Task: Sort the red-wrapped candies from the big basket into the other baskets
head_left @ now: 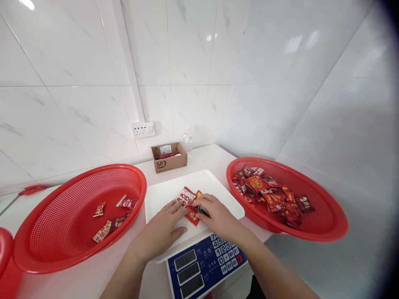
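A white weighing pan [162, 195] sits on a blue electronic scale [202, 265] in front of me. A few red snack packets [188, 199] lie on the pan. My left hand [163, 228] rests flat on the pan, fingers stretched out, fingertips touching the packets. My right hand [215, 216] lies over the packets with its fingers curled down onto them, pinching one. A red mesh basket [311, 232] on the right holds many red packets. A red mesh basket [56, 224] on the left holds several packets.
A small open cardboard box [170, 160] and a clear plastic bottle [187, 141] stand at the back by the tiled wall, under a wall socket [143, 129]. A red lid edge [4, 249] shows at the far left. The white counter ends near my body.
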`<state>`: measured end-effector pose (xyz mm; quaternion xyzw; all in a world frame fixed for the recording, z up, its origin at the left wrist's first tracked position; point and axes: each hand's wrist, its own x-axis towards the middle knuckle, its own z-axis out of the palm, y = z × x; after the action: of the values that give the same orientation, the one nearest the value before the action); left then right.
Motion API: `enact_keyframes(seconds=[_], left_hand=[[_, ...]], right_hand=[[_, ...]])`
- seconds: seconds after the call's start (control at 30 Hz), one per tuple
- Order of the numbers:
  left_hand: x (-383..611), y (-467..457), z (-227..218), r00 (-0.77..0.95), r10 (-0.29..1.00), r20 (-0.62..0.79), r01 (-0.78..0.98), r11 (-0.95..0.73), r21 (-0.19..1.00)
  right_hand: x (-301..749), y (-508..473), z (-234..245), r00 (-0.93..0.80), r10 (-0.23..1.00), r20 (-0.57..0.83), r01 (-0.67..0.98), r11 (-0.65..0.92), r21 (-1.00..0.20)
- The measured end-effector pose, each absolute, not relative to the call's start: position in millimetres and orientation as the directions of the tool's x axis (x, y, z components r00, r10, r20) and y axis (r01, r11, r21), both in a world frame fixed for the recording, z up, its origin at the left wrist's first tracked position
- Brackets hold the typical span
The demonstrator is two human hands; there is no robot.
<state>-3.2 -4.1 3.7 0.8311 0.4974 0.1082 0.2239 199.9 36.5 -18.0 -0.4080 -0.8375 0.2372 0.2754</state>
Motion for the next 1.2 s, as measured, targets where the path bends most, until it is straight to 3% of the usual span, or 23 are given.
enact_keyframes(seconds=[0.33, 0.53, 0.7, 0.87, 1.0, 1.03, 1.1, 1.2], left_hand=[[-4.4, -2.8, -0.5, 0.471, 0.881, -0.05, 0.79, -0.396, 0.468], [-4.3, -2.1, -4.2, 0.467, 0.884, -0.011, 0.794, -0.413, 0.447], [-3.7, -1.8, -7.5, 0.468, 0.883, -0.018, 0.809, -0.421, 0.41], [-7.2, 0.6, -12.4, 0.464, 0.886, 0.006, 0.825, -0.434, 0.362], [-14.3, 5.3, -14.7, 0.38, 0.911, 0.159, 0.853, -0.411, 0.32], [-15.9, 6.4, -14.7, 0.349, 0.913, 0.213, 0.858, -0.403, 0.318], [-18.1, 8.0, -14.0, 0.311, 0.899, 0.307, 0.853, -0.407, 0.326], [-18.0, 8.8, -12.6, 0.313, 0.874, 0.373, 0.831, -0.442, 0.337]], right_hand=[[203.6, 33.1, -8.5, -0.569, 0.776, 0.273, 0.552, 0.607, -0.572], [204.4, 28.5, -8.2, -0.633, 0.759, 0.15, 0.602, 0.605, -0.521], [198.8, 23.4, -6.1, -0.621, 0.773, 0.127, 0.642, 0.595, -0.483], [211.1, 20.8, -0.3, -0.626, 0.749, 0.218, 0.608, 0.644, -0.465], [264.3, 40.6, 11.6, -0.45, 0.839, 0.306, 0.725, 0.544, -0.423], [282.2, 47.7, 14.6, -0.382, 0.881, 0.279, 0.779, 0.469, -0.416], [317.3, 62.1, 17.5, -0.252, 0.966, 0.063, 0.888, 0.257, -0.382], [356.3, 79.0, 11.9, -0.177, 0.971, -0.163, 0.939, 0.117, -0.325]])
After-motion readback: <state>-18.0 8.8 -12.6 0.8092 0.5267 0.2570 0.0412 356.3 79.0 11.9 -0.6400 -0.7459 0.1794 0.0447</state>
